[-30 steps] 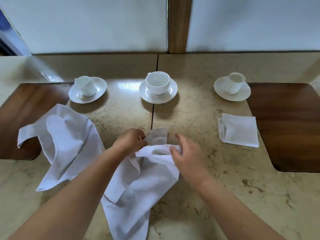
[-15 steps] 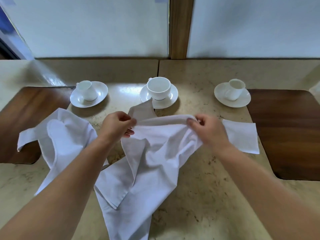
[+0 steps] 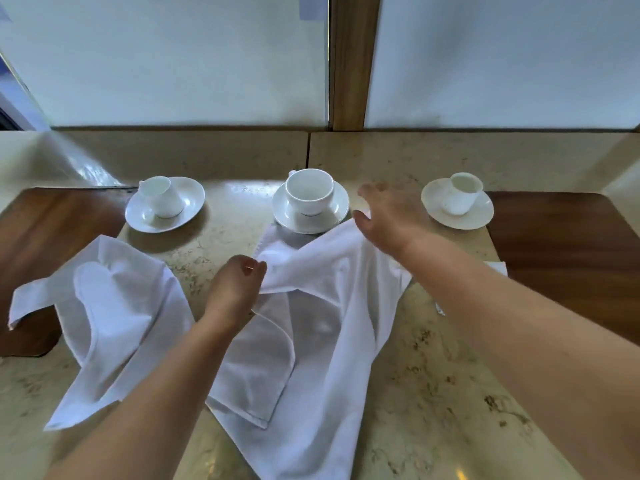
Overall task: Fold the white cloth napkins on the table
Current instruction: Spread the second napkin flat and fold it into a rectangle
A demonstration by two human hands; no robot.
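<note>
A rumpled white napkin (image 3: 322,341) lies spread in the middle of the beige stone table (image 3: 450,393). My left hand (image 3: 235,289) pinches its left upper edge. My right hand (image 3: 388,220) is at its far right corner, between the middle and right cups; the fingers are spread and blurred, and whether the thumb pinches the cloth is unclear. A second crumpled white napkin (image 3: 110,317) lies to the left, partly over a wooden mat. My right forearm hides most of a folded napkin (image 3: 498,266) on the right.
Three white cups on saucers stand in a row at the back: left (image 3: 162,202), middle (image 3: 310,199), right (image 3: 459,200). Dark wooden mats lie at the left (image 3: 41,230) and right (image 3: 568,258). A wall with a wooden post rises behind the table.
Both hands lifted the middle napkin and pulled it apart. My right hand has carried its corner farther back and right, toward the cups, and its fingers have spread. The left hand stayed low.
</note>
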